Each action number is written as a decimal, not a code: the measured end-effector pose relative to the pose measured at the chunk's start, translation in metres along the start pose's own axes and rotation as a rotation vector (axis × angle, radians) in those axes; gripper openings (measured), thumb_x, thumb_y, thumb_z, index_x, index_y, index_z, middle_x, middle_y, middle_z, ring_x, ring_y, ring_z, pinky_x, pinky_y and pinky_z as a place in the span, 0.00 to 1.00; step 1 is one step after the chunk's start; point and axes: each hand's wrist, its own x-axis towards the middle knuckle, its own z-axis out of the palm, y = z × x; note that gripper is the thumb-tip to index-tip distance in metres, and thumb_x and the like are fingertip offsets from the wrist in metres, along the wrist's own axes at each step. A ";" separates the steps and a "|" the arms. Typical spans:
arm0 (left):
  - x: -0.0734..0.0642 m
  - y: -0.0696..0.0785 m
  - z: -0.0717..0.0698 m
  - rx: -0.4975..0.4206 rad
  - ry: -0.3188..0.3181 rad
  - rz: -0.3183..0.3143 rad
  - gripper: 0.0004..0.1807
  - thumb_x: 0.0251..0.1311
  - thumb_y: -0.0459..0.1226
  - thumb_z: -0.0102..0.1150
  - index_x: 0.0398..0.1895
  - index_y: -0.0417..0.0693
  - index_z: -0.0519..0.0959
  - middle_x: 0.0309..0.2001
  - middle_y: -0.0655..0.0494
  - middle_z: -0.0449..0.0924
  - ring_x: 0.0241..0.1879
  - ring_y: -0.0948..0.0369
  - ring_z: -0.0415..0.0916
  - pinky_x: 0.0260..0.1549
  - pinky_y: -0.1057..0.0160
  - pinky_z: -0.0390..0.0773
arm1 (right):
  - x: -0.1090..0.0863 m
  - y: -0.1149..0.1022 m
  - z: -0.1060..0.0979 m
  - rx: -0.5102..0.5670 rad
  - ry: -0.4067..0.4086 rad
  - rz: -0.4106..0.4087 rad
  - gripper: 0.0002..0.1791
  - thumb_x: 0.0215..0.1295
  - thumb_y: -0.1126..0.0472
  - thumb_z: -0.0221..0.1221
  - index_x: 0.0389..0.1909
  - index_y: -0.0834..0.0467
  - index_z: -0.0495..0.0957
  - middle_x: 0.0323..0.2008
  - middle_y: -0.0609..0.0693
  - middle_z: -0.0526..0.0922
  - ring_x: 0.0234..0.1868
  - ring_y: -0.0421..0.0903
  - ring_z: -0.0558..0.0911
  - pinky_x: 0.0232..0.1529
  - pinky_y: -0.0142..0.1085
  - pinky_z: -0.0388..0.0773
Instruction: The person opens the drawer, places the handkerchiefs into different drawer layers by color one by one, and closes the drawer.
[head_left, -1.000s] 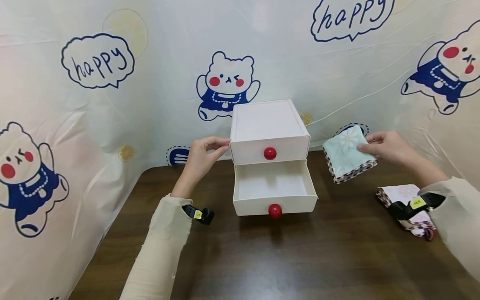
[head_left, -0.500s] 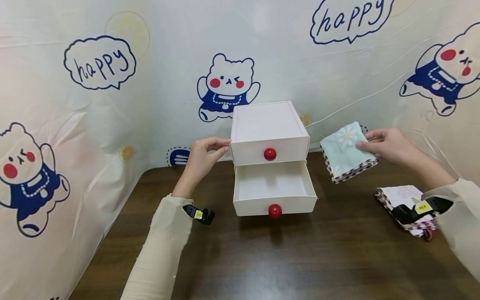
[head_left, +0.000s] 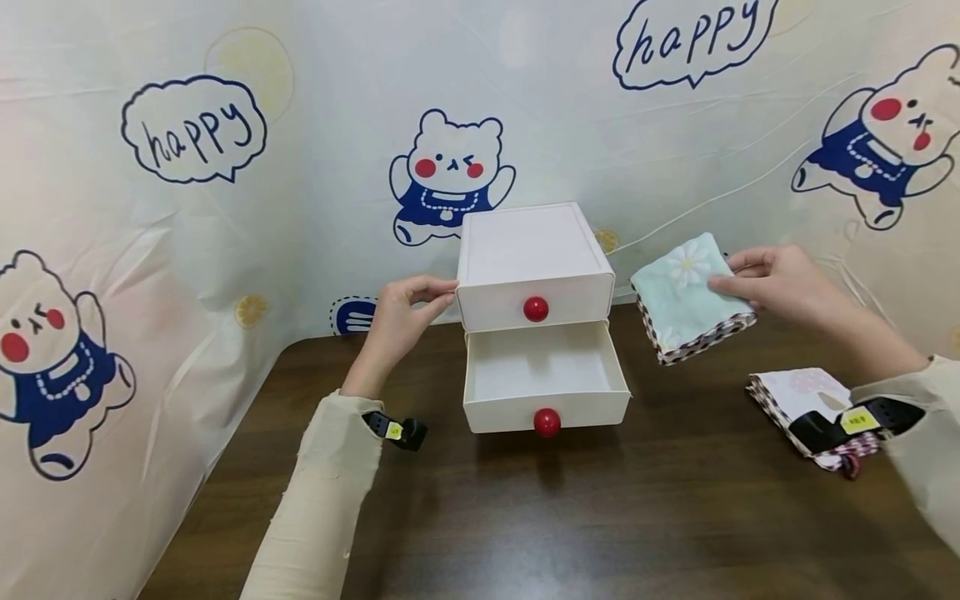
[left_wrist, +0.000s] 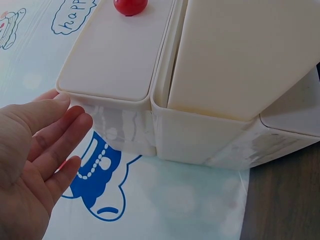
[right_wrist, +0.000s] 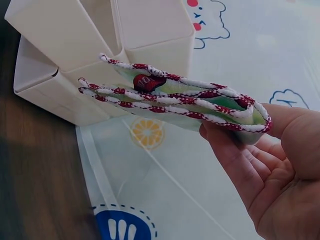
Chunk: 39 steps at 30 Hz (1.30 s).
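A white two-drawer box [head_left: 534, 242] stands at the back of the table, its lower drawer [head_left: 546, 408] pulled out and its upper drawer [head_left: 513, 310] pushed in. My left hand [head_left: 401, 321] touches the box's upper left front corner. In the left wrist view the thumb lies at that corner and the other fingers are loosely extended beside it. My right hand [head_left: 783, 283] pinches a folded light-blue towel [head_left: 686, 287] with a daisy, raised to the right of the box. Its layered red-and-white stitched edge shows in the right wrist view, thumb and fingers on opposite faces.
A second folded towel [head_left: 798, 400], pale pink, lies on the dark wooden table [head_left: 570, 517] at the right, partly behind the right wrist camera. Each drawer front has a red knob [head_left: 547, 422]. A patterned curtain [head_left: 337, 192] hangs close behind the box.
My right hand has shifted slightly up with the light-blue towel, which now shows more of its upper face. The left hand stays at the box corner, and the drawers are unchanged.
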 end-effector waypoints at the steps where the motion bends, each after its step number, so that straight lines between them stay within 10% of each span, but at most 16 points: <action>1: 0.000 0.000 0.000 0.002 0.000 0.000 0.11 0.56 0.31 0.60 0.43 0.43 0.82 0.40 0.52 0.82 0.39 0.61 0.78 0.40 0.63 0.78 | -0.001 -0.001 0.000 -0.005 0.004 -0.005 0.32 0.63 0.48 0.56 0.54 0.71 0.66 0.32 0.53 0.82 0.24 0.41 0.74 0.22 0.35 0.73; 39: 0.001 -0.003 -0.001 -0.004 0.008 0.017 0.10 0.55 0.30 0.61 0.42 0.43 0.82 0.40 0.52 0.82 0.39 0.61 0.78 0.40 0.62 0.78 | -0.018 -0.063 0.023 0.047 -0.025 -0.204 0.18 0.59 0.56 0.61 0.44 0.66 0.76 0.29 0.50 0.82 0.26 0.38 0.75 0.24 0.27 0.70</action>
